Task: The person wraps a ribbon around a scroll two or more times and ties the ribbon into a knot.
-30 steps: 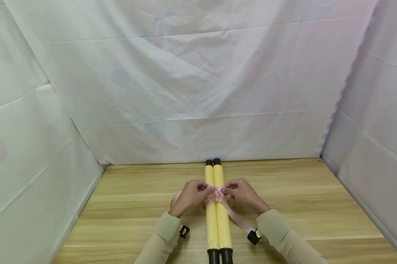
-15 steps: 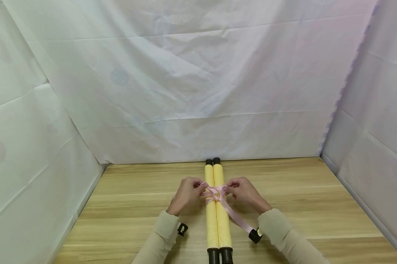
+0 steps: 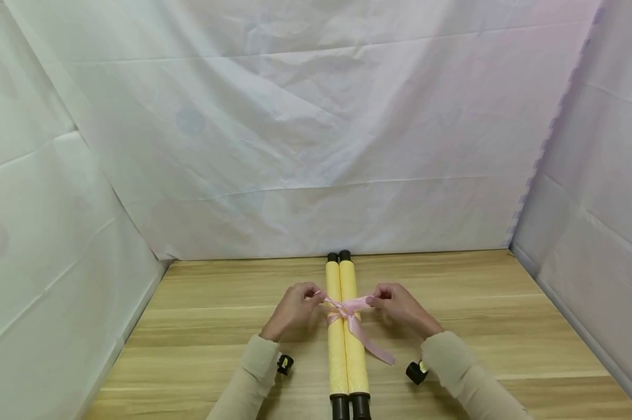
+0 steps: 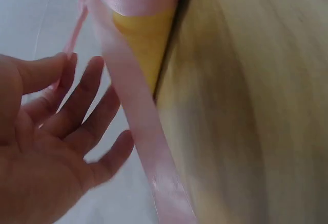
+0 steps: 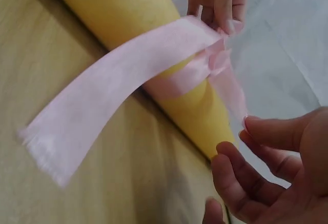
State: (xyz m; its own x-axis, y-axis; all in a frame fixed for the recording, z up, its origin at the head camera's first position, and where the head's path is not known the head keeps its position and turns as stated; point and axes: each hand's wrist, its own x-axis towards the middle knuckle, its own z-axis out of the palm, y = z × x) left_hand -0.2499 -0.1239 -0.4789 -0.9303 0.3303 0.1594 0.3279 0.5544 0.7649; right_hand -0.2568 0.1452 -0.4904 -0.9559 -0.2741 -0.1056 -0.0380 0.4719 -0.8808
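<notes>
Two yellow tubes with black ends lie side by side on the table, pointing away from me. A pink satin ribbon is wrapped round both and crosses in a knot on top, with loops to either side. My left hand pinches the left loop between thumb and forefinger, its other fingers spread in the left wrist view. On the other side, my right hand pinches the right loop. One frayed tail hangs over the right tube; another tail hangs down on the left.
The wood-grain table meets a white cloth hung behind it, close to the tubes' far ends. More white cloth walls stand at both sides. Small black devices sit by each cuff.
Both hands have drawn apart, left hand leftward and right hand rightward, pulling the ribbon loops outward over the tubes. The knot looks tighter. The tubes have stayed in place.
</notes>
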